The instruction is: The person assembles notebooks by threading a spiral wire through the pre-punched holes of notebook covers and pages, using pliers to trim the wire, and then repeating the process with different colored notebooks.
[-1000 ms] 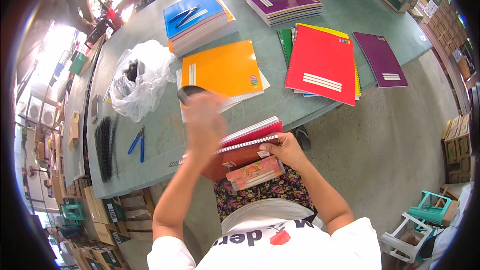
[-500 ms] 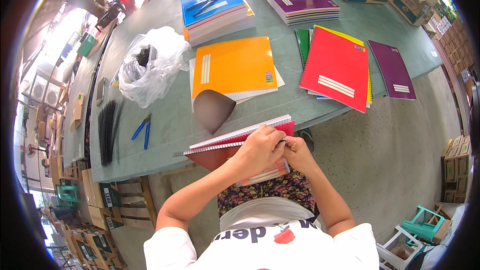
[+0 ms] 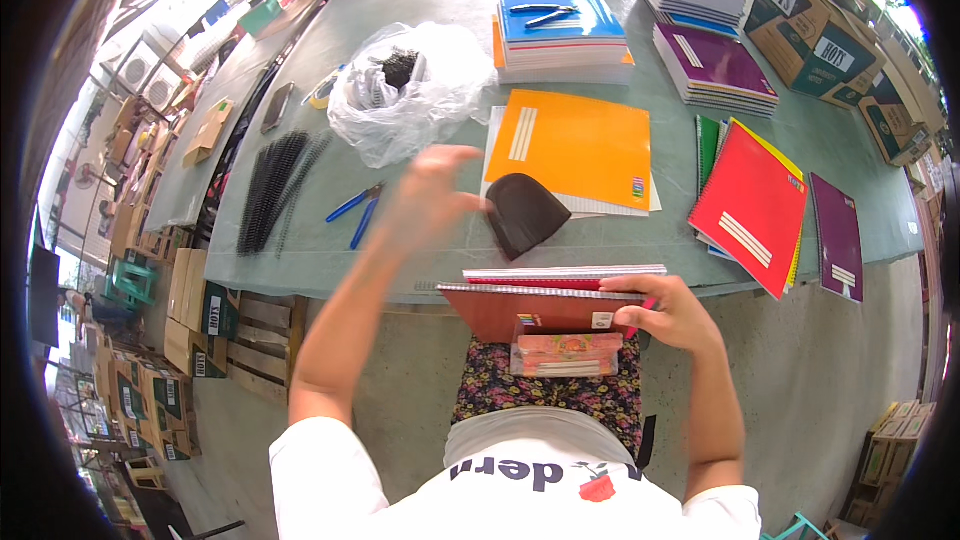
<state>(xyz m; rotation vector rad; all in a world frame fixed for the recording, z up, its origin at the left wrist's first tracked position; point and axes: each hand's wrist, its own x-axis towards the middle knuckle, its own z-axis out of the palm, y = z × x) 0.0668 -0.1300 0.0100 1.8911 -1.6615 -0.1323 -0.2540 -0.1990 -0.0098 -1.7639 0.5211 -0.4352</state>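
Observation:
My left hand [image 3: 425,202], smeared by motion, is raised over the table's near edge with thumb and forefinger spread and nothing seen in it. Close by lie blue-handled cutting pliers [image 3: 358,214]. My right hand [image 3: 668,310] grips the right end of a red-brown notebook [image 3: 490,309], thumb in front. The notebook stands tilted at the table edge, its wire spiral along the top. Behind it shows another red cover with white pages [image 3: 560,273]. A wrapped orange-pink packet [image 3: 568,354] rests against its front, above my lap.
A dark rounded flap-like piece [image 3: 524,217] overlaps an orange notebook [image 3: 580,150]. Black spiral coils [image 3: 270,190] and a plastic bag [image 3: 360,110] lie left. Stacked blue notebooks [image 3: 560,40], a red notebook [image 3: 750,205], a purple notebook [image 3: 837,230] and cartons [image 3: 810,40] stand farther.
My left hand has let go of the notebook's right end and swung up and left toward the pliers. My right hand keeps hold there. The view has shifted.

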